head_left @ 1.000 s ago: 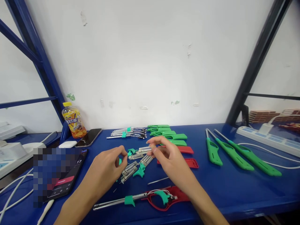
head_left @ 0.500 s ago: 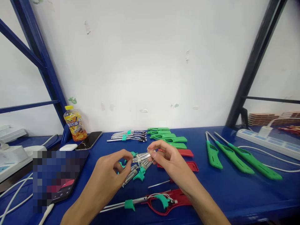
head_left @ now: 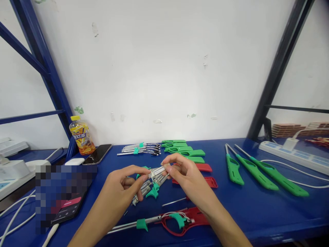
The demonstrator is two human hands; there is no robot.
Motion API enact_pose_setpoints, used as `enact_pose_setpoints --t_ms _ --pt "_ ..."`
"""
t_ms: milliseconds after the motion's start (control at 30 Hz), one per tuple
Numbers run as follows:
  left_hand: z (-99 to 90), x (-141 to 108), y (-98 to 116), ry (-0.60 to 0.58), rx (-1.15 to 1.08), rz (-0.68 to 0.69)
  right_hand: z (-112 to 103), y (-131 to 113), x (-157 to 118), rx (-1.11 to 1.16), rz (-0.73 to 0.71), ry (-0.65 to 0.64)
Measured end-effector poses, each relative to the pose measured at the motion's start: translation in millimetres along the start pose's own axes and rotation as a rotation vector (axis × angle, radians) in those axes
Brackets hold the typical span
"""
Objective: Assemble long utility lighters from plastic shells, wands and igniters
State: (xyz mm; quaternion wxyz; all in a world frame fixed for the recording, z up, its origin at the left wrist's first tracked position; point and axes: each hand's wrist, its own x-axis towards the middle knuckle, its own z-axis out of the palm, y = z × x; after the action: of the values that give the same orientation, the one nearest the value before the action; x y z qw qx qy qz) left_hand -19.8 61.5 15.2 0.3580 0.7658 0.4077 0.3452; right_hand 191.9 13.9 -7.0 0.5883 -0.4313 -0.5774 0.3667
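Observation:
Both hands meet over a small pile at the middle of the blue table. My right hand (head_left: pixel 183 173) pinches one end of a clear lighter fuel tank (head_left: pixel 158 171). At the tank's other end, thumb and forefinger of my left hand (head_left: pixel 125 183) are closed on its valve end. Beneath lie more clear fuel tanks (head_left: pixel 145 190) and green triggers (head_left: pixel 153 191), partly hidden by my fingers. Nearer me, an opened red lighter handle half (head_left: pixel 197 216) carries a metal tube, white wires and a green trigger (head_left: pixel 178 219). Behind it is a screwdriver (head_left: pixel 174 202) with a thin shaft.
Metal lighter tubes (head_left: pixel 138 150) with wires lie at the back, beside green handle shells (head_left: pixel 180 149) and red ones (head_left: pixel 204 167). Several green lighters (head_left: pixel 262 176) are at right, near a power strip (head_left: pixel 295 156). Phones (head_left: pixel 99 154) and a drink bottle (head_left: pixel 81 137) stand left.
My left hand has moved slightly right, its thumb and forefinger closing on the tank's end. My right hand stays nearly still with the tank.

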Motion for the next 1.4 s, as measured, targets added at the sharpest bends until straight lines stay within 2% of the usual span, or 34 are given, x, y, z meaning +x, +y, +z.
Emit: enact_pose_setpoints --t_ms 167,567,833,1033,1400 --pt "1.3 -1 -3 -0.024 -0.056 -0.03 2 2 1 0.0 -0.012 0.016" --pt "0.7 -3 -2 0.058 -0.089 -0.011 4 2 0 -0.003 -0.019 0.043" --pt "4.8 -2 -3 0.065 -0.088 0.007 4 3 1 0.007 -0.034 0.043" --pt "5.8 -1 -9 0.101 -0.062 0.045 4 3 1 0.017 -0.032 0.04" --pt "6.9 -4 -13 0.03 -0.159 0.068 5 3 1 -0.035 -0.052 0.072"
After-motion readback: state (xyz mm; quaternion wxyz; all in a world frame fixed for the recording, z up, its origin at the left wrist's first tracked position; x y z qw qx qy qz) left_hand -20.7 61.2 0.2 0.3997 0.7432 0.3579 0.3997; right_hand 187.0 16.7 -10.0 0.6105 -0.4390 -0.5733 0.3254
